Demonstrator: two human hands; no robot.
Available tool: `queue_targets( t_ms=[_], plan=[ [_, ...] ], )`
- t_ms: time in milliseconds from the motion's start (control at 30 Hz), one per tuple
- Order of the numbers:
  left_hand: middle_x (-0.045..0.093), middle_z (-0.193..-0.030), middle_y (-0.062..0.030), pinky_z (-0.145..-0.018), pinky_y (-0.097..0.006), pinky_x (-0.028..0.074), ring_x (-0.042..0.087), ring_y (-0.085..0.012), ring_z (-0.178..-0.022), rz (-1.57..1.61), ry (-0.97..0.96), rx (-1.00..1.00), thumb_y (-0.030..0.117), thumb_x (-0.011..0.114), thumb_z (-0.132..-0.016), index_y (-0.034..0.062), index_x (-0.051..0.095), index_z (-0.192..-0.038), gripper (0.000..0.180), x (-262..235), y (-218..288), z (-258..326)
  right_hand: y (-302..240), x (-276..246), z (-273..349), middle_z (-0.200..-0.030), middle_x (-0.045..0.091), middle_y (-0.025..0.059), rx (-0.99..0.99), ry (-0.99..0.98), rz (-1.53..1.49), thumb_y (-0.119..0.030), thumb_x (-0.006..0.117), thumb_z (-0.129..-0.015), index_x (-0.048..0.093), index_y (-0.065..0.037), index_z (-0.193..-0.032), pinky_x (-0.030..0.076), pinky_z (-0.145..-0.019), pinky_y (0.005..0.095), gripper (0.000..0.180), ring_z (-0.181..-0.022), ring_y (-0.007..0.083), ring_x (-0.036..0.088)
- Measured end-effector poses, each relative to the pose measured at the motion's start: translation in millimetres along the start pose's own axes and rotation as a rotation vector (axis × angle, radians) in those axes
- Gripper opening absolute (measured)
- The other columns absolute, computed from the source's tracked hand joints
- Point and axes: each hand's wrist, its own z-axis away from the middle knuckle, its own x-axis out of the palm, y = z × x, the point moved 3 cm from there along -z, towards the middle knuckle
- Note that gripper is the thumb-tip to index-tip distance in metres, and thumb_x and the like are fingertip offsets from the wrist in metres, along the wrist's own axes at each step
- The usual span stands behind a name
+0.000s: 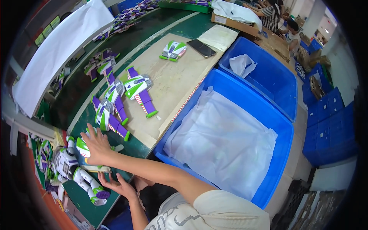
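My right hand (99, 147) reaches across and spans a white and green toy wing pack (81, 147), fingers spread over it. Much of that piece is hidden under the hand. Closer to me, my left hand (122, 186) holds nothing, its fingers apart, beside the legs of a toy space figure (66, 163). The figure is white with green and purple parts and lies on the green table. Just beyond my right hand are several wing packs with purple wings spread, such as one wing pack (140, 87) on the pale board. A wing pack (172, 51) without spread purple wings lies farther off.
A phone (202, 48) rests at the board's (165, 73) far end. Right of the table stand a blue bin (281, 161) lined with white sheeting and another blue bin (285, 90). More winged parts (130, 17) are piled at the back. People sit working in the distance.
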Motion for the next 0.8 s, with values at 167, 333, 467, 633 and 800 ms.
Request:
queue_targets(
  t_ms=[167, 333, 467, 633, 800],
  plan=[
    [0.023, -0.14, -0.0147, -0.105, -0.042, 0.027, 0.03, -0.027, -0.127, 0.027, -0.015, -0.003, 0.005, 0.052, -0.084, 0.001, 0.024, -0.134, 0.057, -10.3, -0.7, -4.7, 44.4, -179.4, 80.6, -0.135, 0.031, 0.0201, -0.078, 0.456, -0.576, -0.018, 0.078, -0.061, 0.032, -0.006, -0.132, 0.035, -0.099, 0.0387, 0.086, -0.125, 0.0313, 0.036],
    [0.021, -0.141, -0.0145, -0.104, -0.043, 0.027, 0.03, -0.0289, -0.127, -0.041, -0.086, 0.032, 0.012, 0.051, -0.086, 0.0007, 0.027, -0.133, 0.054, 0.5, 9.9, -6.5, 321.7, -279.1, 166.9, -0.129, 0.034, 0.0191, 0.66, 1.155, 0.091, -0.028, 0.076, -0.062, 0.039, -0.004, -0.126, 0.032, -0.1, 0.0417, 0.078, -0.117, 0.0361, 0.036],
    [0.02, -0.141, -0.0149, -0.104, -0.042, 0.024, 0.029, -0.0285, -0.127, -0.123, -0.115, 0.043, 0.014, 0.051, -0.086, 0.0011, 0.029, -0.13, 0.051, 3.4, 13.5, -9.2, 413.6, -271.0, 165.4, -0.142, 0.017, 0.0183, 1.278, 1.045, 0.165, -0.043, 0.079, -0.053, 0.037, -0.018, -0.131, 0.039, -0.093, 0.0497, 0.093, -0.119, 0.0416, 0.037],
    [0.024, -0.137, -0.02, -0.103, -0.045, 0.022, 0.029, -0.0338, -0.125, -0.213, -0.158, 0.055, 0.018, 0.053, -0.083, 0.0004, 0.039, -0.111, 0.036, 14.3, 29.2, -15.9, 462.3, -249.3, 125.0, -0.142, 0.018, 0.018, 1.394, 0.986, 0.267, -0.047, 0.074, -0.061, 0.033, -0.019, -0.134, 0.037, -0.094, 0.0515, 0.088, -0.121, 0.0428, 0.034],
    [0.038, -0.128, -0.0179, -0.097, -0.039, 0.036, 0.042, -0.0294, -0.118, 0.361, -0.52, -0.328, 0.003, 0.055, -0.077, 0.0016, 0.045, -0.113, 0.037, 74.9, 69.3, -36.3, 464.7, -254.4, 111.4, -0.143, 0.019, 0.0155, 1.474, 0.874, 0.341, -0.05, 0.071, -0.064, 0.03, -0.021, -0.135, 0.036, -0.095, 0.0528, 0.087, -0.121, 0.0422, 0.035]
  ],
)
